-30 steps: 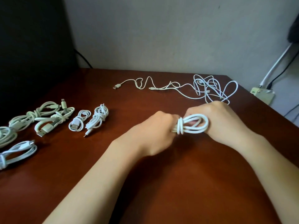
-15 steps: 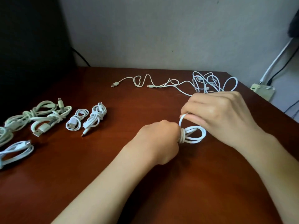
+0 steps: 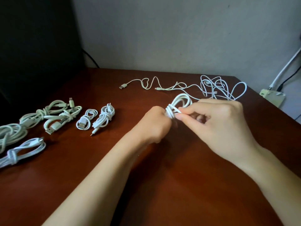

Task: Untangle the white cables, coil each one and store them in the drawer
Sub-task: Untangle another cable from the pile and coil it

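Observation:
My left hand (image 3: 154, 123) grips one end of a white coiled cable (image 3: 180, 102) above the middle of the brown table (image 3: 162, 185). My right hand (image 3: 218, 121) pinches the cable's loose end where it wraps around the coil's neck, next to the left fist. The coil's free loops stick up and away from me. Behind my right hand lies a tangle of loose white cables (image 3: 223, 86), with a strand running left to a USB plug (image 3: 123, 86). No drawer is in view.
Several coiled, tied cables lie in a row at the left: a small one (image 3: 85, 121), a thicker one (image 3: 104, 119), greenish ones (image 3: 55, 115) and a flat one (image 3: 22, 152). A dark object fills the back left. A wall socket (image 3: 272, 98) sits beyond the table's right edge.
My right hand has carried the loose end round the coil's neck, from above the loops to beside the left fist. The coil now tilts up and away.

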The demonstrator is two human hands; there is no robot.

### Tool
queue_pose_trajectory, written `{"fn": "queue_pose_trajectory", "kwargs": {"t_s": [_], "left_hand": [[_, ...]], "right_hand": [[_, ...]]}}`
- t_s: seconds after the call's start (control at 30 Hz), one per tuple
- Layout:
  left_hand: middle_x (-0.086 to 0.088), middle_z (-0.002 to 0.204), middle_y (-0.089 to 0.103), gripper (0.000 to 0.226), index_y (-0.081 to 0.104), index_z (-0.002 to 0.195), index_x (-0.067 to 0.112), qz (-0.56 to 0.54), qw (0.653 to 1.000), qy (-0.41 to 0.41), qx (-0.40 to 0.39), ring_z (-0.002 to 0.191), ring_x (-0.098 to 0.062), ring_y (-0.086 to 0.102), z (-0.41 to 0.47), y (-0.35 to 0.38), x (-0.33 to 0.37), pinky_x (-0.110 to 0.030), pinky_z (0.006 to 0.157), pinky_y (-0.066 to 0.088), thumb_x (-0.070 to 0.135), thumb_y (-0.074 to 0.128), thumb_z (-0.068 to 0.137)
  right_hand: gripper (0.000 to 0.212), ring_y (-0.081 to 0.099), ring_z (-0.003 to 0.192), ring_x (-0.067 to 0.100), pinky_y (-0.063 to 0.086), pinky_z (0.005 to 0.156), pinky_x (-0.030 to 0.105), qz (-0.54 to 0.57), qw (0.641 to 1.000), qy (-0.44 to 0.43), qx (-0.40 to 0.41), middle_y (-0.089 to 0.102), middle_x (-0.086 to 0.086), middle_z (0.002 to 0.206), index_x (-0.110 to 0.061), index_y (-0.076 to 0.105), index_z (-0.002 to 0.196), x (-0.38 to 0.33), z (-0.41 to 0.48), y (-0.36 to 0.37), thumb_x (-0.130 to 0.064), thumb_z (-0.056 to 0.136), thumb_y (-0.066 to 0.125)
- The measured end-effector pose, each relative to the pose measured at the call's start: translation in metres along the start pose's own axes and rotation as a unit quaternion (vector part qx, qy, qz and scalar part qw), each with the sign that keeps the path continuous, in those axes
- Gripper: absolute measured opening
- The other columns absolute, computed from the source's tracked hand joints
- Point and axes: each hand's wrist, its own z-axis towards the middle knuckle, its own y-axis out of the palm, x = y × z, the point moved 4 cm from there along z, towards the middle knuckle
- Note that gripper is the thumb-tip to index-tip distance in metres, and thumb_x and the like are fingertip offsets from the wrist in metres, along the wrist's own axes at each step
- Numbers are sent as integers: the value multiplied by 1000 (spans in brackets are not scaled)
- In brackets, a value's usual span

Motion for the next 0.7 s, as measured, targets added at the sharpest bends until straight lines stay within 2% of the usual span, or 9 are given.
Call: {"fn": "queue_pose_trajectory", "kwargs": {"t_s": [0.13,0.2,0.27,0.37,0.47,0.57,0.63,0.7], "left_hand": [[7,46,27,45,43,50,18,-168,984,24,-47,38,-5,19,-8,2,9,-14,37,15,-1,41,91],[7,47,25,50,48,46,18,-237,968,43,-71,40,-4,16,-9,0,12,-13,37,11,-5,40,90],[7,49,24,39,50,60,14,-277,955,52,-94,40,-3,15,-11,-3,14,-13,37,11,-1,41,94],[5,52,24,24,49,77,12,-290,944,71,-140,40,-2,16,-12,-6,16,-14,38,10,2,41,97],[4,54,23,14,43,90,12,-277,939,101,-178,40,-2,16,-15,-6,17,-14,40,11,-2,47,93],[7,52,27,18,40,84,15,-276,926,128,-224,40,-1,20,-18,-5,18,-12,38,15,1,50,90],[8,52,29,15,42,82,16,-281,917,137,-249,40,0,21,-20,-3,19,-10,37,18,5,50,87],[7,54,30,13,44,85,16,-286,912,140,-257,41,-1,22,-21,0,19,-10,37,19,6,52,86]], "right_hand": [[12,49,55,8,34,53,11,101,993,59,-17,66,-4,64,-22,77,88,4,1,3,-27,78,73],[12,57,57,6,43,56,16,174,979,101,-30,70,-9,68,-30,74,90,6,2,3,-28,78,73],[13,63,60,4,50,62,18,253,953,155,-56,71,-13,70,-30,73,85,9,5,5,-22,75,78],[8,61,56,3,48,62,13,355,907,210,-86,71,-5,65,-18,74,77,14,9,5,-17,69,73],[6,59,55,6,48,60,14,427,857,264,-117,70,1,62,-19,76,65,21,8,6,-18,61,72],[5,59,54,7,48,56,15,477,804,314,-166,67,2,59,-19,75,57,29,4,12,-23,53,76],[18,58,54,7,47,52,15,508,768,339,-194,65,0,57,-17,73,55,35,0,16,-27,46,85],[35,57,54,6,46,50,14,524,747,357,-201,64,-1,58,-16,72,56,40,-2,19,-35,37,93]]}}
